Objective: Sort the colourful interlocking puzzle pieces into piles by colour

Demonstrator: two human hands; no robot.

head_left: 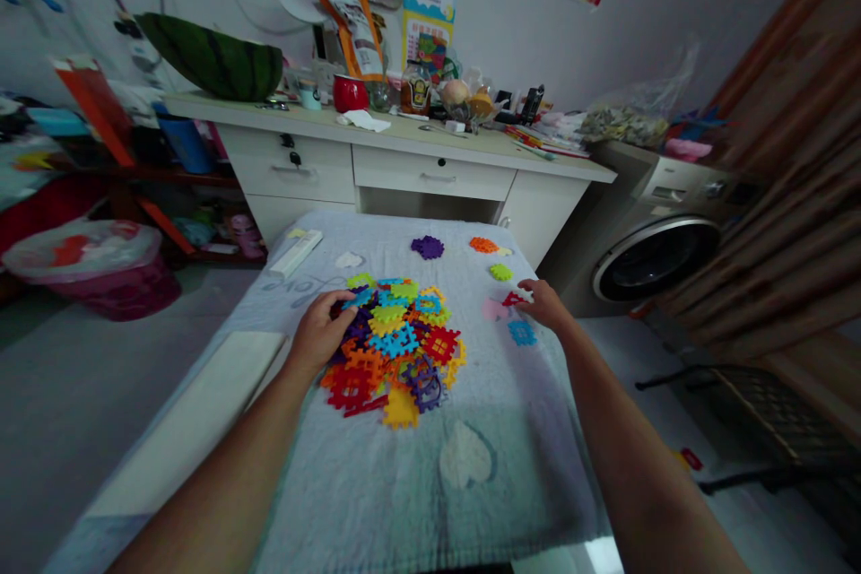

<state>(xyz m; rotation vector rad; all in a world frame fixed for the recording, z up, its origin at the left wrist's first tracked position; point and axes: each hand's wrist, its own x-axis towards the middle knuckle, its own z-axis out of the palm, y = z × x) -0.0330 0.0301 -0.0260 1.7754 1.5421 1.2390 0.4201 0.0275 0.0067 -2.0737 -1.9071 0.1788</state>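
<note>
A heap of flat plastic interlocking pieces (396, 350) in many colours lies on a pale blue towel (377, 484) over a small table. My left hand (321, 332) rests on the heap's left edge, fingers curled over the pieces. My right hand (543, 303) is at the right side of the towel, fingertips pinched on a red piece (514, 298). Beside it lie a pink piece (493, 309) and a blue piece (522, 334). Farther back lie a purple piece (428, 247), an orange piece (482, 245) and a green piece (500, 272).
A white box (296, 253) sits at the towel's far left. Behind stands a white desk (404, 161) crowded with a half watermelon (215, 63), a red cup (351, 94) and bottles. A washing machine (663, 242) is at right, a pink bin (100, 273) at left.
</note>
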